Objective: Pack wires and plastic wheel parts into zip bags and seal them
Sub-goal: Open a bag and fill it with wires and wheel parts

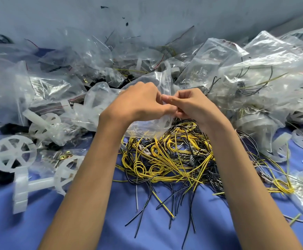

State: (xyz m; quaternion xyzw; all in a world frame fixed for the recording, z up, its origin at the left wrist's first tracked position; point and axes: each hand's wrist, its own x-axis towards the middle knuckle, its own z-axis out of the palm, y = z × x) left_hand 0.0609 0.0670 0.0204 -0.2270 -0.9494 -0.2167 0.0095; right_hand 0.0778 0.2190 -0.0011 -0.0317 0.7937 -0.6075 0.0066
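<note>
The 2 hands meet at the centre of the scene. The left hand (138, 100) and the right hand (192, 105) both curl their fingers onto the top edge of 1 clear zip bag (147, 125), thumbs nearly touching. The bag hangs just above the far edge of the loose wires (174, 159), a yellow, black and grey tangle on the blue cloth (147, 222). It seems to hold a few pale wires already, though the crumpled film makes that hard to confirm. White plastic wheels (13, 153) lie at the near left, and filled bags (255, 69) are heaped along the far side.

The step in hand looks like closing the zip. To do it well, squeeze spare air out first and lay the 2 strips of the mouth flat against each other. Keep every wire end below the track, then press at 1 corner and slide across to the other so no gap is left.
</note>
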